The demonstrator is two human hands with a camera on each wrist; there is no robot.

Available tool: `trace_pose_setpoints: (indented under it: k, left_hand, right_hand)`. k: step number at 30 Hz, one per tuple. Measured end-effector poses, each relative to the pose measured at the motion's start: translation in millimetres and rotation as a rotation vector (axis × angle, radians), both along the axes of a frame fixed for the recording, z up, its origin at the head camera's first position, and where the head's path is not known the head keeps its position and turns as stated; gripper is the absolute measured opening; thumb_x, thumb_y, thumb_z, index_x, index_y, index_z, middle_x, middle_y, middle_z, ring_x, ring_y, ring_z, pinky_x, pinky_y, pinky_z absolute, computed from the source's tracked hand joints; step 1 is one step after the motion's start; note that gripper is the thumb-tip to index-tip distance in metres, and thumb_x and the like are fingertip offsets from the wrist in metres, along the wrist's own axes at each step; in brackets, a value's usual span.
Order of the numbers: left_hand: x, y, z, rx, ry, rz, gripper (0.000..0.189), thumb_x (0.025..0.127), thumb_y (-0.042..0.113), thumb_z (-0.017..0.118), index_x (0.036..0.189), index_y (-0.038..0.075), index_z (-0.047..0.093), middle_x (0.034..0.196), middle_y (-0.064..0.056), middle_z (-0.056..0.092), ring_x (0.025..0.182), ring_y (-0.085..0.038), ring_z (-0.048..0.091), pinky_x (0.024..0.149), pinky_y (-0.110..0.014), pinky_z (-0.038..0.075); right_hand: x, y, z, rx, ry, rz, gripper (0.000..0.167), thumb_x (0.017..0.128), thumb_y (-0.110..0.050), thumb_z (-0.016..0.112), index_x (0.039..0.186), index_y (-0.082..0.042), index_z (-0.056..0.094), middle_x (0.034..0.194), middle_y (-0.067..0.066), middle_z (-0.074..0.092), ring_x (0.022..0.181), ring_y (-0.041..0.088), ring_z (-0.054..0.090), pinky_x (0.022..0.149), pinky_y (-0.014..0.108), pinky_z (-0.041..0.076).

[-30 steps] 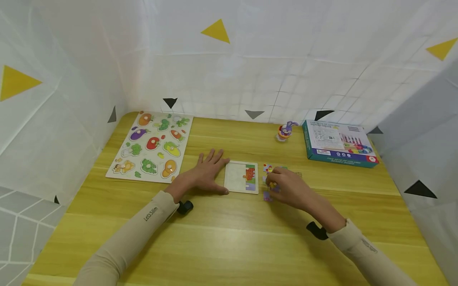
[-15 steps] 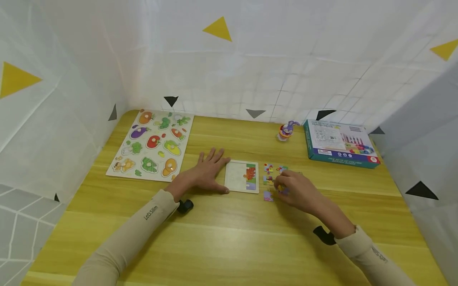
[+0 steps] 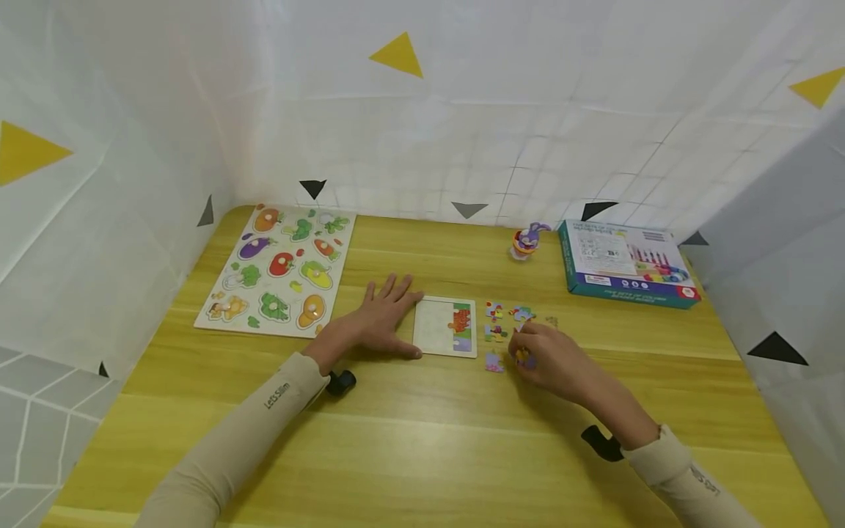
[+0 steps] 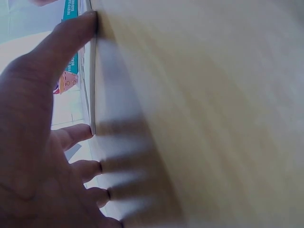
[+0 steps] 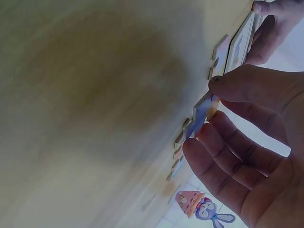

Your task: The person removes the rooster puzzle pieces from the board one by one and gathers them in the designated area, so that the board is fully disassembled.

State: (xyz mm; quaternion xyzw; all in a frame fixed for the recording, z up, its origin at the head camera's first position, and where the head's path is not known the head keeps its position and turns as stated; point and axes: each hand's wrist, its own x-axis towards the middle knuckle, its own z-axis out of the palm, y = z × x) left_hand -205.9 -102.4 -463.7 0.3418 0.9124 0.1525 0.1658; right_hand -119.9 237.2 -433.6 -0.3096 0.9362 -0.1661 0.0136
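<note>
My left hand [image 3: 381, 321] lies spread on the table, thumb and index fingertip right at the left edge of a small puzzle tray [image 3: 433, 326]. In the left wrist view the thumb [image 4: 61, 42] meets the tray's edge [image 4: 92, 85]. Joined pieces with a red picture [image 3: 461, 320] fill the tray's right part. My right hand [image 3: 554, 364] pinches a purple and orange jigsaw piece [image 5: 204, 111] between thumb and fingers, low over the table. Beside it are loose jigsaw pieces [image 3: 494, 333] to the right of the tray, some partly hidden by the hand.
A vegetable peg puzzle board [image 3: 280, 268] lies at the left. Toward the back stand a purple rabbit figure [image 3: 527, 240] in a cup and a flat teal box [image 3: 627, 264]. A white sheet [image 3: 396, 161] with triangles surrounds the table.
My right hand has moved to the right and slightly nearer with the jigsaw piece, uncovering loose pieces beside the tray. The left hand has stayed in place.
</note>
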Motion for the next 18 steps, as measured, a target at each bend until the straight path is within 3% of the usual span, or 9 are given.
trace_pose_setpoints:
  k: [18]
  left_hand:
    - [-0.3,-1.1,-1.7,-0.007,0.013,0.005,0.111,0.079,0.073,0.069,0.162,0.018,0.018,0.166,-0.015,-0.005,0.150,-0.040,-0.010,0.112,-0.068,-0.004]
  right_hand:
    - [5.3,-4.0,-5.2,0.009,-0.021,0.005,0.019,0.077,-0.002,0.083,0.089,-0.012,0.072,0.087,-0.001,0.061,0.075,0.014,0.056,0.066,0.032,0.049]
